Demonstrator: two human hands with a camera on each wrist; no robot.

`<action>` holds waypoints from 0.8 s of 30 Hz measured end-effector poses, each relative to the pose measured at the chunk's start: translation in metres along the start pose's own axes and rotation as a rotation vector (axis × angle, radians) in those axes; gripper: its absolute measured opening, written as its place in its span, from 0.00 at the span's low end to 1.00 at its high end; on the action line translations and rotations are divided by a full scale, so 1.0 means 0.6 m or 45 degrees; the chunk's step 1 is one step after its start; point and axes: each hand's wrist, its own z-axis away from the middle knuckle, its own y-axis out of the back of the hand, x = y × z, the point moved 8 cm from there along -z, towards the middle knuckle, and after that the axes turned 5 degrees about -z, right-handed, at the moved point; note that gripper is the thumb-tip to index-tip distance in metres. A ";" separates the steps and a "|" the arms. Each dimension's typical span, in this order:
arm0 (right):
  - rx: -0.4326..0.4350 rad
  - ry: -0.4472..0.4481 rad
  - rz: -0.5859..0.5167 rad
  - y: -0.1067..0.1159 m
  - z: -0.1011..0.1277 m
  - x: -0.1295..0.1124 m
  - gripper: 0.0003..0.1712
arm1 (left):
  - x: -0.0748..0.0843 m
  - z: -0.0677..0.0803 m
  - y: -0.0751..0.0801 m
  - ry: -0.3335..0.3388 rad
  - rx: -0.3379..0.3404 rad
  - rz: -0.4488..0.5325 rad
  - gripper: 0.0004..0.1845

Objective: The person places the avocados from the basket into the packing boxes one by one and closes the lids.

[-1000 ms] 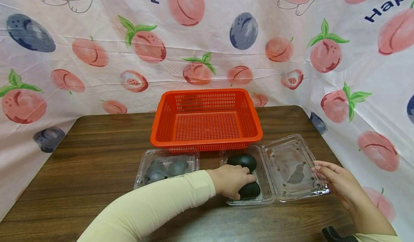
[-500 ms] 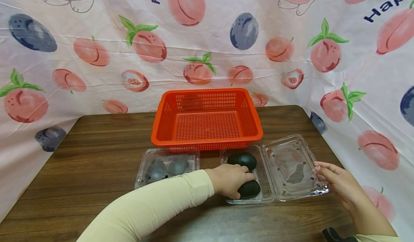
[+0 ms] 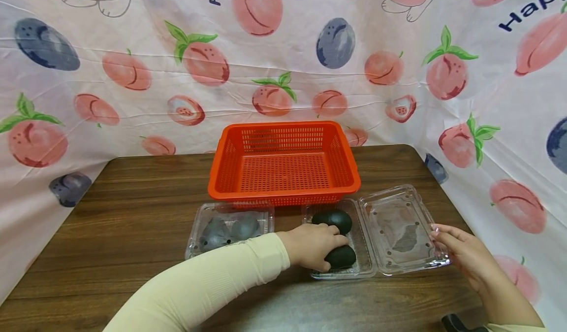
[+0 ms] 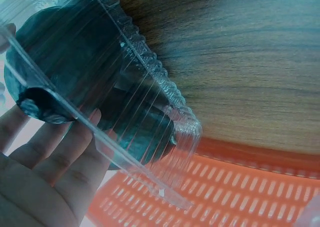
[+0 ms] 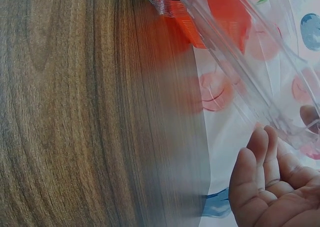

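Note:
An open clear clamshell tray [image 3: 365, 268] holds two dark avocados. My left hand [image 3: 314, 247] reaches into it and curls over the near avocado [image 3: 342, 257]; the far avocado [image 3: 333, 219] lies just beyond my fingers. In the left wrist view my fingers [image 4: 47, 157] lie against the near avocado [image 4: 75, 52], seen through the plastic wall. My right hand [image 3: 460, 253] rests with straight fingers on the right edge of the folded-out lid [image 3: 398, 228]. The right wrist view shows those fingers [image 5: 265, 157] under the lid [image 5: 240, 52].
An empty orange mesh basket [image 3: 283, 194] stands just behind both boxes on the wooden table [image 3: 133, 223]. A closed clamshell [image 3: 230, 226] with dark avocados inside sits left of the open one. A fruit-print cloth hangs behind and to the right.
My left hand has drawn slightly left over the near avocado. The right hand stays on the lid's edge.

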 end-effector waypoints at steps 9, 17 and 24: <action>-0.017 0.013 0.016 -0.003 0.002 0.002 0.10 | -0.005 0.009 0.004 0.010 0.069 0.054 0.30; -0.014 0.038 -0.079 -0.004 0.000 -0.001 0.17 | -0.034 0.028 0.026 0.156 0.163 0.193 0.25; -0.048 0.089 -0.138 -0.003 -0.002 -0.005 0.16 | -0.059 0.046 0.043 0.289 0.225 0.404 0.22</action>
